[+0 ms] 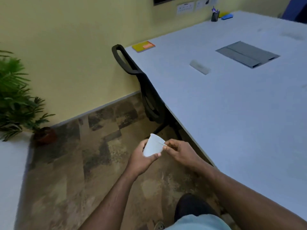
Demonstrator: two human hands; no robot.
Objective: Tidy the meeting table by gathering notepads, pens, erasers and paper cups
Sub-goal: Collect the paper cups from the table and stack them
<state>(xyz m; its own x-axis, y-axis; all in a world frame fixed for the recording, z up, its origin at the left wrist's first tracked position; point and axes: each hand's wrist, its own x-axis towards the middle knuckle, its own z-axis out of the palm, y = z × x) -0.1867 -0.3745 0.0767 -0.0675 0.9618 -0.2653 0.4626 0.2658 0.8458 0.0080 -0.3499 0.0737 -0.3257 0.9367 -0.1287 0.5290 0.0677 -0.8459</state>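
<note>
Down low, off the desk's edge and above the floor [69, 163]: left hand [141, 159] wrapped around a white paper cup [153, 146], thumb across the near wall close to the base, fingers [144, 143] curled behind the far side. Cup tilted, rim up and away, base toward the palm. Right hand [180, 152] just beside it, fingers [167, 144] pinching at the cup's rim on the right side, remaining fingers curled in. Both forearms reaching forward from the bottom edge.

Further out, on the pale desk [232, 113]: a whitish eraser [200, 67], blurred, lying well apart from the hands; a yellow notepad [143, 46] with an orange patch near the far left corner; a dark pen holder [215, 16] with blue and yellow items [226, 15] just beside it at the far end; a grey cable hatch [247, 54] set into the surface. Black chair [146, 90] tucked against the desk's left edge. Potted plant [18, 100] at far left by the yellow wall [66, 47].
</note>
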